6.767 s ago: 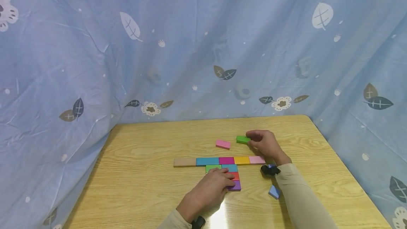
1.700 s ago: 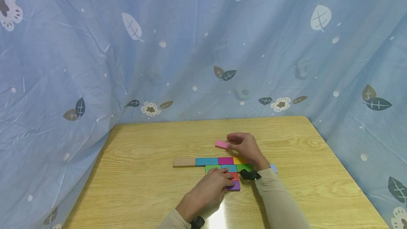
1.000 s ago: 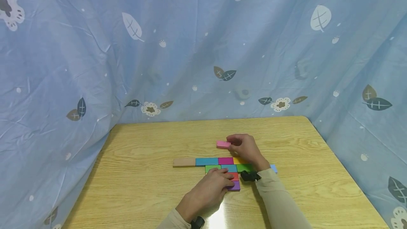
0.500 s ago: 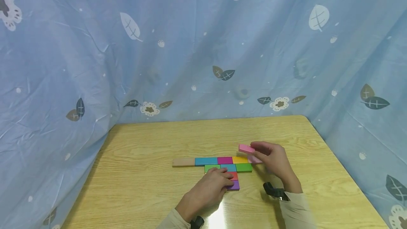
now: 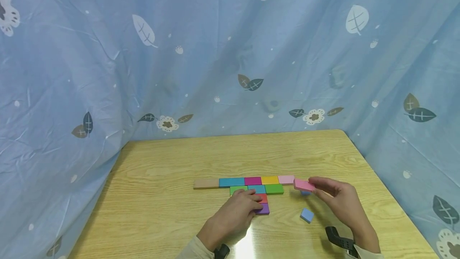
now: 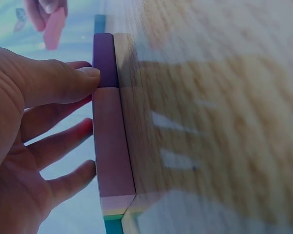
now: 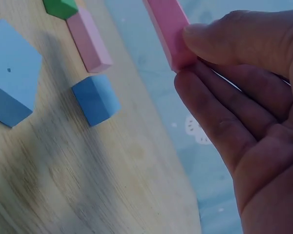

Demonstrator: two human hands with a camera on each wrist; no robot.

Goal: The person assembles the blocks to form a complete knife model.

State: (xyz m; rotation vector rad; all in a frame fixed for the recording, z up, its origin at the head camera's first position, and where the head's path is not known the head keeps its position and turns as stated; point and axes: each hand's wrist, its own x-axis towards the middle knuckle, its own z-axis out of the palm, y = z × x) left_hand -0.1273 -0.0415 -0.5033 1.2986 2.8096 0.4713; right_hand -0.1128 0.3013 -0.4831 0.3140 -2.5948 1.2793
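Observation:
My right hand (image 5: 341, 201) pinches one end of a pink wooden block (image 5: 303, 185) between thumb and fingers, above the table at the right end of the block row. In the right wrist view the thumb presses one face of that block (image 7: 170, 31). My left hand (image 5: 235, 213) rests with relaxed fingers over a small stack-like layout of flat blocks, its thumb touching the purple block (image 6: 104, 61) beside a long pink block (image 6: 110, 141). A red block (image 5: 263, 198) shows beyond the fingertips; part of the layout is hidden under the hand.
Behind the left hand runs a row: tan (image 5: 206, 184), blue (image 5: 231, 182), magenta (image 5: 253, 181), yellow (image 5: 270, 180) and pale pink (image 5: 286, 180) blocks. A green block (image 5: 274, 189) lies before it. Two light blue blocks (image 5: 307, 215) lie at the right. A patterned curtain (image 5: 215, 51) surrounds the table.
Earlier the right hand set the green block beside the layout, then took the pink block from the back and carried it right and nearer. The left hand has stayed in place.

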